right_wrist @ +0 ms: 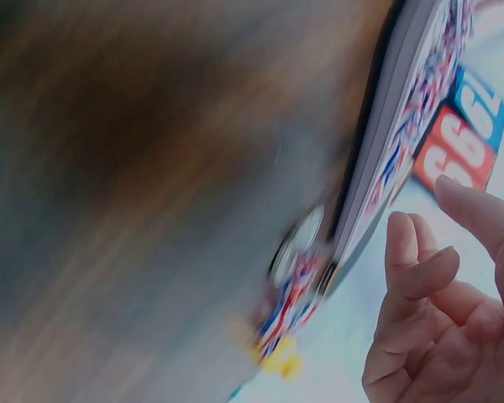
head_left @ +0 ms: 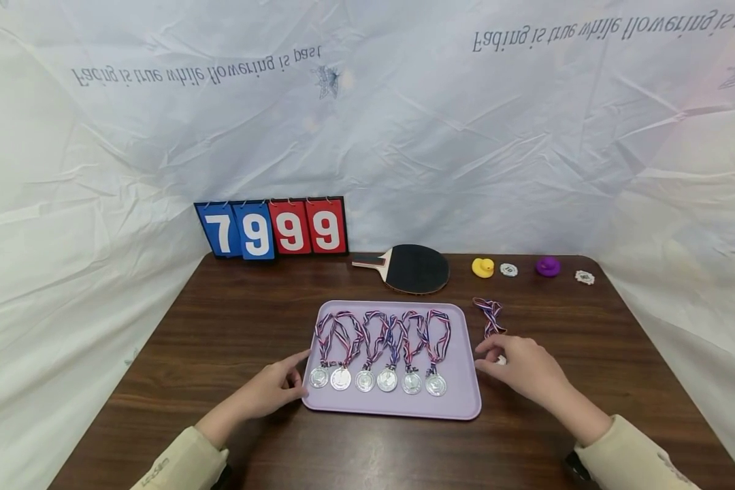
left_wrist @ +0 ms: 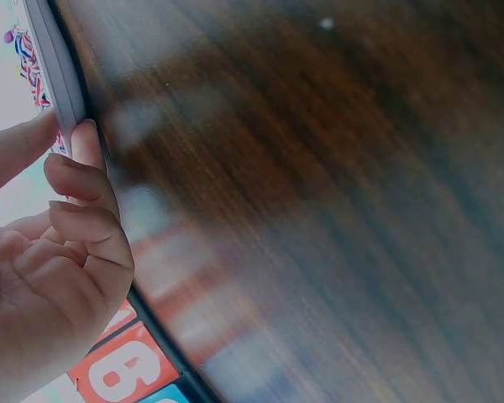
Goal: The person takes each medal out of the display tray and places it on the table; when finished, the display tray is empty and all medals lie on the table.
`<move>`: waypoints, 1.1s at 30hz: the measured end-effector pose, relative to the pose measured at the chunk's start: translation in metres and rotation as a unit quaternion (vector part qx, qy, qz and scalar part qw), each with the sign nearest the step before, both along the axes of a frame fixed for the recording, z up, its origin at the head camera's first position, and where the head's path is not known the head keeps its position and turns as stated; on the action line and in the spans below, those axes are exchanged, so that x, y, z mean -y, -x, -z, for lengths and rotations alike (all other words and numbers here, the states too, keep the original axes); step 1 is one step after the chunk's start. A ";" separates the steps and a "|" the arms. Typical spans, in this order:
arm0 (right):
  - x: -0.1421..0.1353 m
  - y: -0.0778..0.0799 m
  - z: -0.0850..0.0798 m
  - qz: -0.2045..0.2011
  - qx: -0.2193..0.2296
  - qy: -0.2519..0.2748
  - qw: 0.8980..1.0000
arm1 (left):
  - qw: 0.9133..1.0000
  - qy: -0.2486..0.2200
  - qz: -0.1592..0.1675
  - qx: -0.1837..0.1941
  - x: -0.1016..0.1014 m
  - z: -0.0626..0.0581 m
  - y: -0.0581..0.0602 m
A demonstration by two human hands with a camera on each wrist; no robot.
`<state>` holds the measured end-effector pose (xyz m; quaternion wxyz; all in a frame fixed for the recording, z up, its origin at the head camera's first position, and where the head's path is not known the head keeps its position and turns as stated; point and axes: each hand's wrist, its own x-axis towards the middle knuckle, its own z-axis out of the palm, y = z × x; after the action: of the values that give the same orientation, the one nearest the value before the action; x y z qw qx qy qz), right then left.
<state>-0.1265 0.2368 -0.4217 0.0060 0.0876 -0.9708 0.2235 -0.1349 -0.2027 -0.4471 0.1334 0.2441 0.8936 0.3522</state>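
Observation:
On the table lies a lilac tray (head_left: pixel 380 406) with several silver medals (head_left: pixel 436 385) in a row, their red, white and blue ribbons (head_left: pixel 439 333) stretched toward the far side. My left hand (head_left: pixel 269 389) is at the tray's left edge; in the left wrist view its thumb and a bent finger pinch the rim (left_wrist: pixel 60 75). Just off the right edge, my right hand (head_left: pixel 523 367) holds nothing, its fingers loosely bent. One more medal (right_wrist: pixel 296 245) with a striped ribbon (head_left: pixel 491 313) lies on the table beside the tray, partly covered by the right hand.
Along the back stand a flip scoreboard (head_left: pixel 272 230) reading 7999 and, lying flat, a black table tennis paddle (head_left: pixel 418 269). Further right are a yellow duck (head_left: pixel 482 267), a purple duck (head_left: pixel 548 266) and two poker chips (head_left: pixel 509 270). White cloth (head_left: pixel 404 156) hangs around the wooden table.

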 end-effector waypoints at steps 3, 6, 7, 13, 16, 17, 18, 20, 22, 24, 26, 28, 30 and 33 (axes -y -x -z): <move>0.015 -0.005 0.003 -0.009 0.001 0.005 1.000 | 1.000 0.000 0.001 -0.001 0.000 0.000 0.000; 0.028 -0.008 0.006 -0.018 0.005 0.014 1.000 | 1.000 0.000 0.001 -0.002 0.000 0.000 0.000; 0.031 -0.009 0.007 -0.021 0.004 0.016 1.000 | 1.000 0.001 0.001 -0.002 0.000 0.000 0.000; 0.047 -0.012 0.015 -0.052 -0.013 0.017 0.998 | 1.000 0.005 -0.002 0.001 -0.001 -0.001 0.000; 0.050 -0.010 0.019 -0.062 -0.016 0.020 0.998 | 1.000 0.004 0.000 -0.001 -0.001 -0.001 0.000; 0.051 -0.010 0.020 -0.064 -0.014 0.022 0.998 | 1.000 0.002 0.001 -0.003 -0.001 -0.001 -0.001; 0.051 -0.009 0.022 -0.066 -0.012 0.022 0.997 | 1.000 0.001 0.002 -0.004 -0.001 0.000 -0.001; 0.053 -0.007 0.024 -0.068 -0.003 0.021 0.997 | 1.000 -0.001 0.003 -0.004 -0.001 -0.001 -0.001; 0.054 -0.006 0.023 -0.067 0.009 0.021 0.997 | 1.000 -0.002 0.004 -0.005 -0.001 -0.001 -0.001; 0.057 -0.006 0.023 -0.063 0.016 0.016 0.998 | 1.000 -0.004 0.005 -0.005 -0.001 0.000 -0.001; 0.059 -0.006 0.022 -0.053 0.024 0.013 0.998 | 1.000 -0.002 0.005 -0.005 -0.001 0.000 -0.001; 0.061 -0.005 0.021 -0.041 0.030 0.006 0.999 | 1.000 -0.002 0.004 -0.005 -0.001 0.000 -0.001; 0.063 -0.004 0.022 -0.030 0.035 0.000 0.999 | 1.000 -0.001 0.002 -0.004 -0.001 0.000 -0.001; 0.065 -0.004 0.021 -0.021 0.042 -0.003 0.999 | 1.000 0.002 0.001 -0.004 -0.001 0.000 -0.002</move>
<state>-0.1228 0.1718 -0.4429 -0.0395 0.0985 -0.9687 0.2243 -0.1328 -0.2020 -0.4472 0.1302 0.2459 0.8946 0.3497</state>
